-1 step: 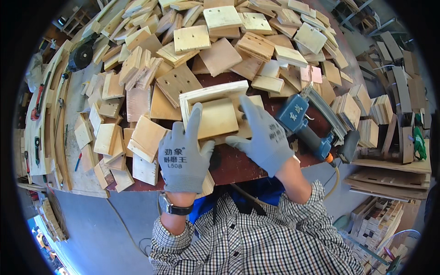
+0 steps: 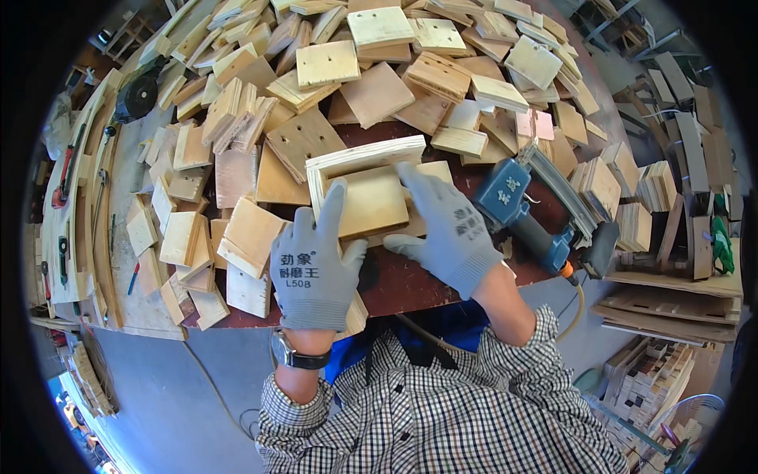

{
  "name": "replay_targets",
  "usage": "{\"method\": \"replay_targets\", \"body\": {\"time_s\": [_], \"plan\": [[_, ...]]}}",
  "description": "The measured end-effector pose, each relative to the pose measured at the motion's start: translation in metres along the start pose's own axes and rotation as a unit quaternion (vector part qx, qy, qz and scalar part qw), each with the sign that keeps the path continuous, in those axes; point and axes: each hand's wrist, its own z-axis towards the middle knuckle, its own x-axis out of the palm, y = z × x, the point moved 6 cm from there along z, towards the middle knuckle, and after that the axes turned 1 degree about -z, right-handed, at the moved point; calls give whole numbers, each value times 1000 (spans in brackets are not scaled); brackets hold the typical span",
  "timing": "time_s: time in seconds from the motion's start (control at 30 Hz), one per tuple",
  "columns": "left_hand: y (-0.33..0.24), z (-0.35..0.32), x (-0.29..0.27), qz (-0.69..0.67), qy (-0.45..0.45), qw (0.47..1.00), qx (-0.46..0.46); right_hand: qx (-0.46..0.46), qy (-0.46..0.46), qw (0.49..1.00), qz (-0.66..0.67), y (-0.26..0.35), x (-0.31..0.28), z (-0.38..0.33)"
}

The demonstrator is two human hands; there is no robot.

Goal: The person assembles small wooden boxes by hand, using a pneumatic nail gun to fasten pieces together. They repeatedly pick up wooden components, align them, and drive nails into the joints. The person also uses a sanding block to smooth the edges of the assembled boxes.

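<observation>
In front of me on the table lies an L-shaped corner of plywood strips point(image 2: 367, 155), its long side at the back and its short side to the left. Inside that corner sits a small rectangular plywood block point(image 2: 371, 207). My gloved left hand point(image 2: 312, 265) grips the left end, index finger along the short side and thumb near the block's front. My gloved right hand point(image 2: 450, 233) is around the block's right side, index finger at its top right corner and thumb at the front. A blue nail gun point(image 2: 505, 193) lies just right of my right hand.
A big heap of loose plywood pieces point(image 2: 328, 63) covers the back and left of the dark red tabletop point(image 2: 410, 288). Stacked pieces point(image 2: 596, 189) stand beyond the nail gun. Its hose point(image 2: 579, 304) hangs off the front edge. A black tape dispenser point(image 2: 136, 100) sits far left.
My right index finger has shifted left, onto the block's corner. The left hand keeps its place on the wood.
</observation>
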Motion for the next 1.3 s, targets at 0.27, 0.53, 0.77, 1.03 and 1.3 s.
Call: {"method": "replay_targets", "body": {"time_s": [0.27, 0.53, 0.77, 1.03, 1.3], "plan": [[-2, -4, -1, -1, -5, 1000, -15, -3, 22, 999, -35, 5, 4, 6], [-7, -2, -1, -19, 6, 999, -37, -64, 7, 995, -75, -1, -49, -3], [-3, -4, -2, -18, -20, 1000, 4, 120, -126, 977, -120, -70, -140, 64], [-5, -4, 1, -11, -2, 1000, -16, 250, 129, 930, -236, -221, -177, 86], [-4, -2, -2, -10, 20, 999, -34, 375, 294, 847, -235, -252, -168, 15]]}}
